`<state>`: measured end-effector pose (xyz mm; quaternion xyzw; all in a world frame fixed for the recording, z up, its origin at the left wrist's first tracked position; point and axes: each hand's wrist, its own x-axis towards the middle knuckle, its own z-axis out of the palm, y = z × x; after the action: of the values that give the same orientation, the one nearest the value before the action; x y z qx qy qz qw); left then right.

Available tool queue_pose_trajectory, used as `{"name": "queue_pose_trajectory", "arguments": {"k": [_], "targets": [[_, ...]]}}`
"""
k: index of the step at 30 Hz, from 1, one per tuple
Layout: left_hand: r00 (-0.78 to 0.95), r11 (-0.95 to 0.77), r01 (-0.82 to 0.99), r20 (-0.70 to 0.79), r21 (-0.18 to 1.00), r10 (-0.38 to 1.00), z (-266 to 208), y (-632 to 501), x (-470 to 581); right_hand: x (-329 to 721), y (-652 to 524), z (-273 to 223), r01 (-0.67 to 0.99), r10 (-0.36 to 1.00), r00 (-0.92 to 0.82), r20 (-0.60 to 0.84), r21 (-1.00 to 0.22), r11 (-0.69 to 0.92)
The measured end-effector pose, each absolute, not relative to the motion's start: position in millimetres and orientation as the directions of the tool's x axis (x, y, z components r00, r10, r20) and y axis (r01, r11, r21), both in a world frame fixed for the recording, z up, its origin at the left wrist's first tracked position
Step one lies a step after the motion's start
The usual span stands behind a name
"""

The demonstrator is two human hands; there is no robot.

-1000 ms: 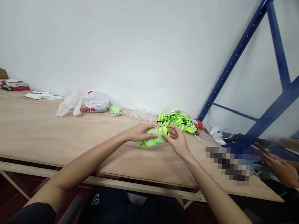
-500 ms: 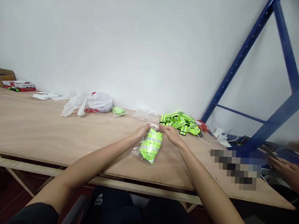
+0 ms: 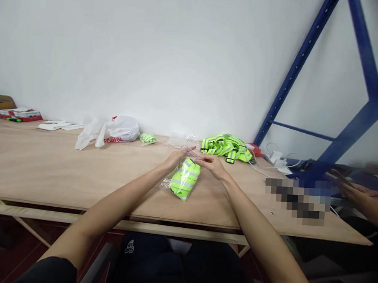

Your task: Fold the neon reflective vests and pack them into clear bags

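Lime bundle, no longer clasped; clear bag, mouth pinched by my left hand and right hand: work shifts there.

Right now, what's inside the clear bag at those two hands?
Inside the clear bag is a yellow-green bundle with silvery stripes. Its upper side shows through the plastic; its underside and inner folds are hidden.

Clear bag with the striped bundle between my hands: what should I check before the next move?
1. Striped bundle inside the clear bag: ok.
2. Right hand pinching the bag's top end: ok.
3. Left hand gripping firmly: cannot tell; it is at the top end.
4. Bag's top sealed: cannot tell.
5. Loose strap pile apart from the bag: ok, nearer the wall.
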<state>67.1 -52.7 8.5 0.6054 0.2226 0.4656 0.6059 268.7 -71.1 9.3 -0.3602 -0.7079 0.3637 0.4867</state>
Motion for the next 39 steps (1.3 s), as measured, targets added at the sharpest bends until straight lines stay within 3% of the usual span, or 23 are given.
{"name": "queue_pose_trajectory", "arguments": {"k": [4, 11, 22, 39], "targets": [[0.449, -0.164, -0.125, 0.203, 0.979, 0.87, 8, -57, 63, 268, -69, 8, 0.149, 0.862, -0.206, 0.463, -0.856, 0.495], [0.506, -0.004, -0.148, 0.08, 0.989, 0.859, 7, -63, 64, 265, -65, 2, 0.133, 0.885, -0.213, 0.414, -0.885, 0.446], [0.272, -0.092, -0.165, 0.135, 0.982, 0.953, -10, -51, 70, 268, -61, -18, 0.109, 0.939, -0.245, 0.243, -0.955, 0.275], [0.288, -0.052, -0.243, 0.123, 0.969, 0.95, -13, -41, 68, 273, -52, -24, -0.09, 0.94, -0.003, 0.34, -0.937, 0.338]]}}
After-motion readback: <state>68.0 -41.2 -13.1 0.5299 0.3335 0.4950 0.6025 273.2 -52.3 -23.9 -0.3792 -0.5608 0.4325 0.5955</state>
